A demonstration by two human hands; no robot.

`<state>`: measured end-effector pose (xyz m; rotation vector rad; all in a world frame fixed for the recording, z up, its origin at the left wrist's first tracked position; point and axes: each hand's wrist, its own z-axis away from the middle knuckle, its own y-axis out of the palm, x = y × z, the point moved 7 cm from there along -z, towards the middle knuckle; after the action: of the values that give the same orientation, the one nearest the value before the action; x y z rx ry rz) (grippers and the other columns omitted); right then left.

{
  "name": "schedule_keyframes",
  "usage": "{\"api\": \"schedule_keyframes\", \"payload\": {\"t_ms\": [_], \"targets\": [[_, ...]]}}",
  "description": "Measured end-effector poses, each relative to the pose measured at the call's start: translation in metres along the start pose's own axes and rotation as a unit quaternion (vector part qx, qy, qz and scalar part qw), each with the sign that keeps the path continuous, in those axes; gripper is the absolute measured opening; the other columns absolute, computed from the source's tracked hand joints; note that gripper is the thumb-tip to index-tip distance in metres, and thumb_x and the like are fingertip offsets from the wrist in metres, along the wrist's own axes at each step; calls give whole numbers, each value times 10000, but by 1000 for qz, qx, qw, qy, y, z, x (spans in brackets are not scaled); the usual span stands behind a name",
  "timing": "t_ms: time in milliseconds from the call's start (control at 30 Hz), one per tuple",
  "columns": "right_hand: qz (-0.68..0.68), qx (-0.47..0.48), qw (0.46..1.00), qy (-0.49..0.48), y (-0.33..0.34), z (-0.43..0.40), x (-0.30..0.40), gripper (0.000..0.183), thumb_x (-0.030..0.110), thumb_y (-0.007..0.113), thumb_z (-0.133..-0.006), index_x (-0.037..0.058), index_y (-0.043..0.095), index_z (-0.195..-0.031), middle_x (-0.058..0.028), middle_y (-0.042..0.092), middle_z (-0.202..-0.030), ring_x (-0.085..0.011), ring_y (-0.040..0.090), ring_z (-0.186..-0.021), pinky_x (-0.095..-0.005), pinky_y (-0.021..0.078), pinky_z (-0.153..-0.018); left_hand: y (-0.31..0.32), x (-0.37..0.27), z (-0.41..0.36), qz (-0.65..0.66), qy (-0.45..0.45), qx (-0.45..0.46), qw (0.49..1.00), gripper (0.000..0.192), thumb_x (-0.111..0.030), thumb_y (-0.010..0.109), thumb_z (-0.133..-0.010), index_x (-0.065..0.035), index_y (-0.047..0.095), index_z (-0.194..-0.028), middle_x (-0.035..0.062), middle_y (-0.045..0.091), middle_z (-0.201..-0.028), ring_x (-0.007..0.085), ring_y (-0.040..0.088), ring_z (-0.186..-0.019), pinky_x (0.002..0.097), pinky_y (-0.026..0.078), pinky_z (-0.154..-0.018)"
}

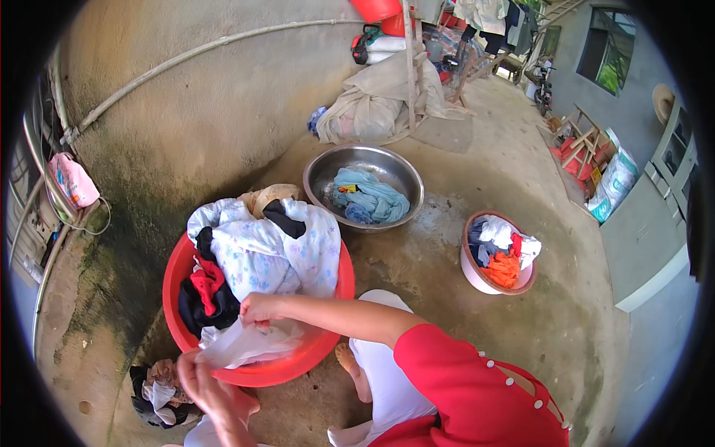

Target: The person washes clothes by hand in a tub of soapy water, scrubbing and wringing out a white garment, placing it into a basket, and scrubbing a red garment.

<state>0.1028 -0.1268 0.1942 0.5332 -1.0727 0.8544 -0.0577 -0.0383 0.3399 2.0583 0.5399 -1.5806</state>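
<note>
Between my hands a thin white cloth point(229, 342) is stretched over the near left rim of a large red plastic tub point(301, 357). My left hand point(200, 375) pinches its lower left end, just outside the rim. My right hand point(260, 309) grips the upper end above the tub, the arm reaching across from the right. Inside the tub, a white floral-print fabric point(257, 254) is heaped at the back. Black clothing point(223, 304) and a red garment point(206, 285) lie at its left side. Part of the white cloth hangs down into the tub.
A steel basin point(402, 209) with light-blue cloth stands behind the tub. To the right is a pink bucket point(473, 271) of mixed clothes. A small clothes pile point(162, 394) lies on the concrete at left. A wall point(184, 123) with a pipe point(167, 64) rises on the left.
</note>
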Motion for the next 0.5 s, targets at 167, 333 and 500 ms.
{"api": "schedule_keyframes", "payload": {"t_ms": [167,333,500], "targets": [[-86,-20,984,-153,-26,48,70,110,61,611,-642,35,523,-705,-14,528,-633,-101,503,-567,-230,405,-476,-11,-51,-26,-2,103,-55,993,106,-69,403,-832,-28,433,-739,21,427,-738,91,390,-675,213,344,-646],[-120,-181,955,-201,-57,12,19,130,141,539,-674,39,490,-610,-46,509,-584,-121,456,-534,-283,331,-461,-59,116,-81,-15,19,-97,995,214,-220,453,-833,-10,471,-799,30,470,-770,120,424,-718,252,357,-671],[-6,-377,906,-192,-40,-6,-36,137,146,511,-715,35,452,-663,-74,457,-521,-156,447,-497,-335,365,-480,-17,257,-46,213,-216,-87,949,333,-333,460,-827,-37,477,-979,90,547,-882,217,539,-817,342,447,-718]]}}
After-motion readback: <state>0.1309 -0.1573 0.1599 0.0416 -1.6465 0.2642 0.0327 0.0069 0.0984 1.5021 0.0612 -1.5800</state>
